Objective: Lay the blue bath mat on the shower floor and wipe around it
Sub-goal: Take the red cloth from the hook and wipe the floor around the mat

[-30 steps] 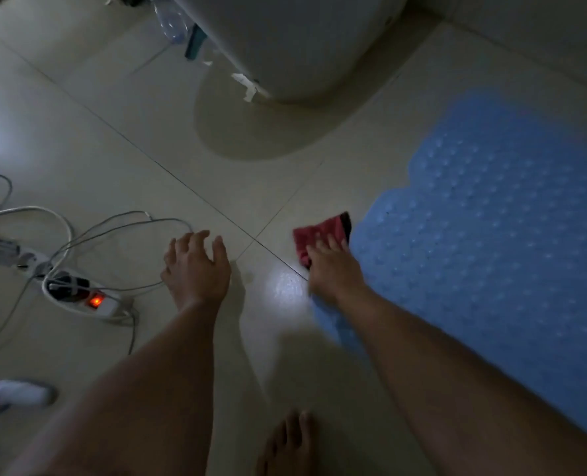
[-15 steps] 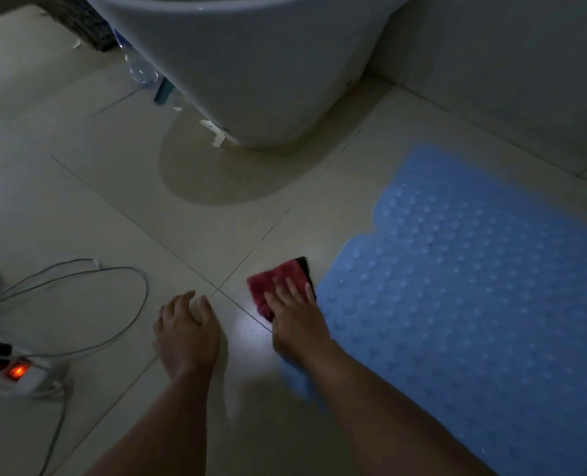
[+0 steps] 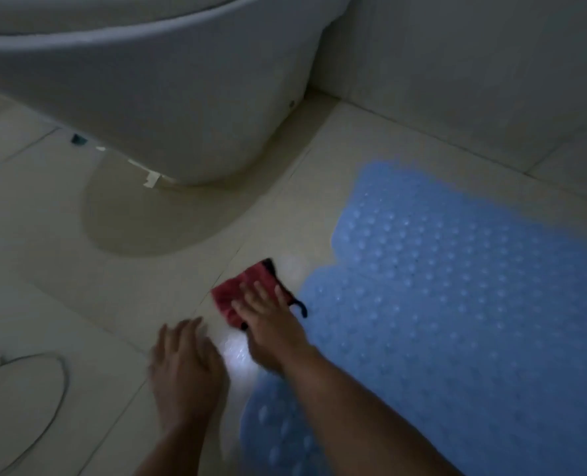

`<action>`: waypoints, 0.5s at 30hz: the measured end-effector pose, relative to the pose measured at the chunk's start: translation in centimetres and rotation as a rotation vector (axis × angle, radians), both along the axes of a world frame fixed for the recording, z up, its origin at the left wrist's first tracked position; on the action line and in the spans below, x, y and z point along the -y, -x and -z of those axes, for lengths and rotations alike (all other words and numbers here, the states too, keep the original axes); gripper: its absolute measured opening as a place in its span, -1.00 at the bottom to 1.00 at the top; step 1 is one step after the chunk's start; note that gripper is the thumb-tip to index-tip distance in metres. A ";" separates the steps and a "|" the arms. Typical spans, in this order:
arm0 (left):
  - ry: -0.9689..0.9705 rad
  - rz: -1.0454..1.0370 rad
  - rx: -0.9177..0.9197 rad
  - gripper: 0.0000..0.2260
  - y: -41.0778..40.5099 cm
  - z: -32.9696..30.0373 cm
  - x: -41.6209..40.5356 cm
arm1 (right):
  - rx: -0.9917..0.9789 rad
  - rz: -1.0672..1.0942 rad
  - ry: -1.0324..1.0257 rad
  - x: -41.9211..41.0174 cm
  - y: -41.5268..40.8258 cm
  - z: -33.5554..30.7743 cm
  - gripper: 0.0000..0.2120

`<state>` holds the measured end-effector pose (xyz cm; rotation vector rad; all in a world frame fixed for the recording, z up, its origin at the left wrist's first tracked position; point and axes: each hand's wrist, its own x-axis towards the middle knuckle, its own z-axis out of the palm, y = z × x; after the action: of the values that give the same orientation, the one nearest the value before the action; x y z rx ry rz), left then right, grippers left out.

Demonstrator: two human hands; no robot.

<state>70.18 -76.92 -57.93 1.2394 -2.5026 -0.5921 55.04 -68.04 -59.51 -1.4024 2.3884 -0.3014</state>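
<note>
Grip: right hand (image 3: 271, 329) lies flat on the red cloth (image 3: 247, 292), fingers straight and spread, pressing it to the floor tiles (image 3: 168, 280) rather than clutching it.
Left hand: left hand (image 3: 183, 367) rests palm-down on the tile just beside the right one, fingers relaxed, holding nothing; it looks like a brace.
Mat: blue bath mat (image 3: 457, 321) lies flat on the floor to the right, its scalloped edge touching the cloth's right side.
Step in hand: wiping the tile along the mat's left edge, by my reading.
Doing it well: keep the palm flat and the pressure even, follow the scallops closely, and avoid dragging the cloth's dark loop (image 3: 300, 305) under the edge.
Watch: the toilet base (image 3: 195, 125) is near ahead; a cable (image 3: 60, 376) lies well to the left.
</note>
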 end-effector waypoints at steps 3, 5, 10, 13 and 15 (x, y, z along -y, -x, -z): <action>-0.003 0.243 0.044 -0.54 4.9 1.1 -3.0 | -0.008 0.187 -0.070 0.2 7.9 -1.2 -0.35; 0.005 0.388 0.073 -0.52 8.4 2.1 -4.0 | 0.003 0.238 -0.127 0.4 11.8 -1.7 -0.32; 0.135 0.587 0.227 -0.41 14.7 4.4 -3.8 | 0.019 0.324 -0.185 1.1 18.5 -1.8 -0.33; 0.179 0.566 0.254 -0.38 15.1 5.1 -3.6 | 0.002 0.335 -0.165 1.9 21.7 -1.2 -0.36; 0.175 0.572 0.237 -0.38 15.3 5.0 -3.5 | -0.024 0.353 -0.146 2.6 25.4 -1.0 -0.37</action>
<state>54.92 -73.45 -62.89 0.5463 -3.0461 -0.3435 29.60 -70.64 -58.49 -0.9225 2.6132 -0.1932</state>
